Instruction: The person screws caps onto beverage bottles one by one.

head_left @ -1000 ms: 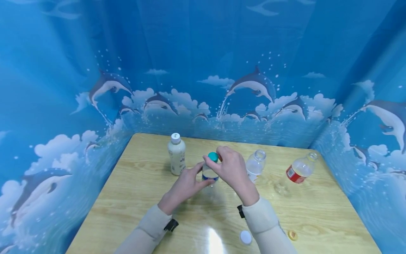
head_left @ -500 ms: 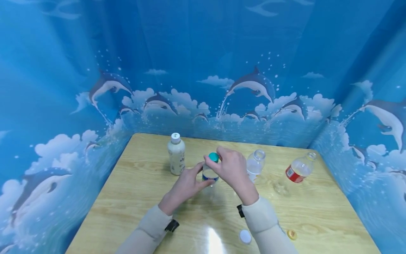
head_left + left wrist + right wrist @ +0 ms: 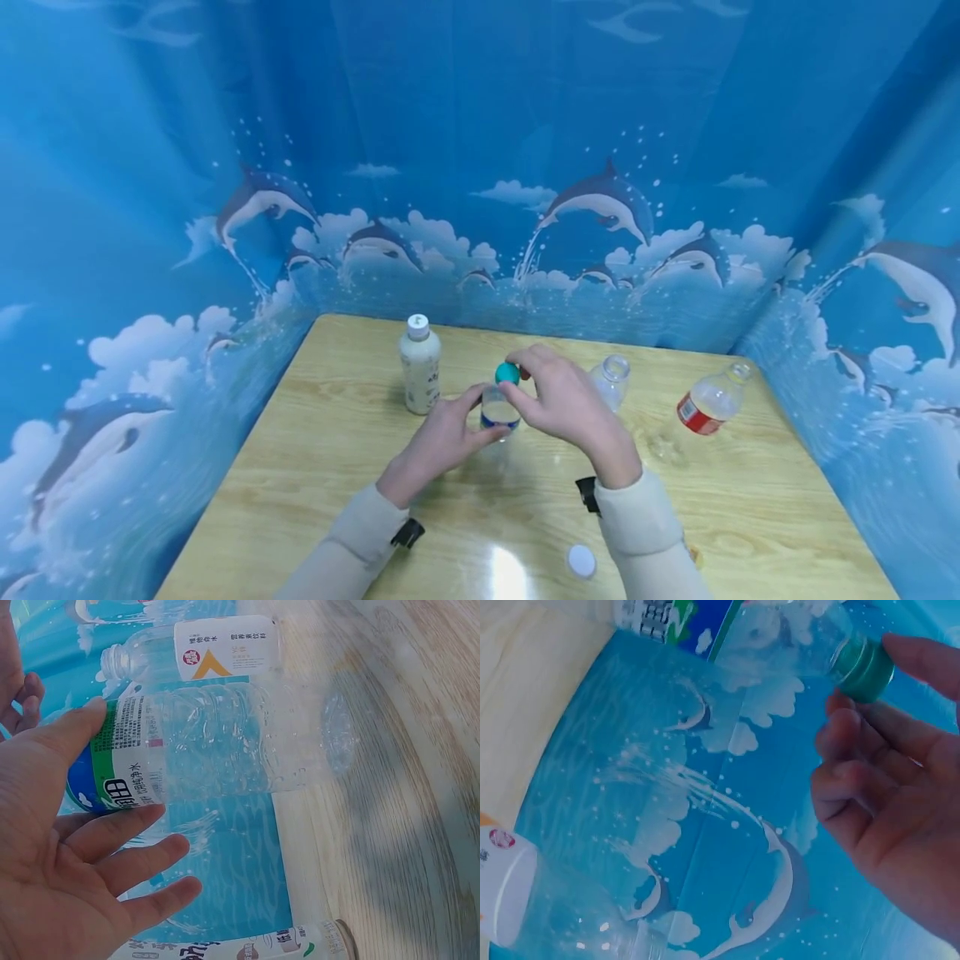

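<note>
A clear plastic water bottle (image 3: 225,739) with a blue, green and white label stands on the table. My left hand (image 3: 442,435) grips it at the label between thumb and forefinger, the other fingers spread off it in the left wrist view. A green bottle cap (image 3: 507,373) is at the bottle's mouth, pinched by the thumb and fingers of my right hand (image 3: 562,398). Seen from the right wrist, the green cap (image 3: 865,669) sits at the neck; whether it is loose I cannot tell.
Left stands a white capped bottle (image 3: 421,371). Right are an uncapped clear bottle (image 3: 612,382), partly behind my right hand, and an uncapped red-labelled bottle (image 3: 701,410). A white cap (image 3: 581,561) lies near the front; a yellow cap (image 3: 697,557) is partly hidden by my sleeve.
My right wrist has swung slightly to the right, its sleeve now covering part of the yellow cap. The green cap's top faces the head camera more. The left hand keeps its hold.
</note>
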`<state>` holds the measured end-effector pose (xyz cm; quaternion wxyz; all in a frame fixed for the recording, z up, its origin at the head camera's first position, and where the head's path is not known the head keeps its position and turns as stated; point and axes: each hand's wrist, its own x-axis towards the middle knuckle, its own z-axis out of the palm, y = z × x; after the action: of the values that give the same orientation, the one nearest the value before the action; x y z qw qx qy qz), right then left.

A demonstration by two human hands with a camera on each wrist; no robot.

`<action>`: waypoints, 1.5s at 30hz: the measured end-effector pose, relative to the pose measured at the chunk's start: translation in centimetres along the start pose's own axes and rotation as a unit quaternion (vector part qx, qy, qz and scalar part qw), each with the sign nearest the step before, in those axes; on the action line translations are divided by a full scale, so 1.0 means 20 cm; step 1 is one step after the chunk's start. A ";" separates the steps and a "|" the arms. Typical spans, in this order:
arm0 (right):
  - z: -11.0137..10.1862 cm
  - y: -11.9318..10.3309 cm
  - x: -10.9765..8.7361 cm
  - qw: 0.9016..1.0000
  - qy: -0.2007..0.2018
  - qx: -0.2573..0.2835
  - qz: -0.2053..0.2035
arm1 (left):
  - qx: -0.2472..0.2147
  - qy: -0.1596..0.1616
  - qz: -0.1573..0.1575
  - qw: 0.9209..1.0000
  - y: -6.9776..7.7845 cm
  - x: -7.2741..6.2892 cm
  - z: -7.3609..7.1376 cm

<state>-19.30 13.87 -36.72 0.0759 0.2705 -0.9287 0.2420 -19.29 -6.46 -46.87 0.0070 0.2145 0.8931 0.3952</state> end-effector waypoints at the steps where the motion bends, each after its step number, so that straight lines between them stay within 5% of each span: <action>1: 0.00 0.00 0.00 1.000 -0.002 0.002 -0.009 | 0.000 0.002 0.001 1.000 0.00 0.00 0.00; 9: 0.06 0.04 0.02 0.999 0.041 -0.018 -0.016 | 0.017 0.018 0.038 0.999 0.01 0.00 0.02; 21: 0.14 0.06 0.04 0.987 0.148 -0.044 -0.048 | 0.019 0.033 0.046 0.998 0.02 0.00 0.03; 31: 0.12 0.06 0.05 0.990 0.119 -0.080 -0.002 | 0.016 0.036 0.016 0.999 0.01 0.06 0.04; 45: 0.16 0.18 0.23 0.989 0.113 -0.063 0.077 | 0.004 0.079 -0.043 0.996 -0.05 0.31 0.07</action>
<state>-25.17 12.79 -39.64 0.1784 0.1638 -0.9456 0.2174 -24.94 -3.66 -47.57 -0.0476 0.1438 0.9010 0.4066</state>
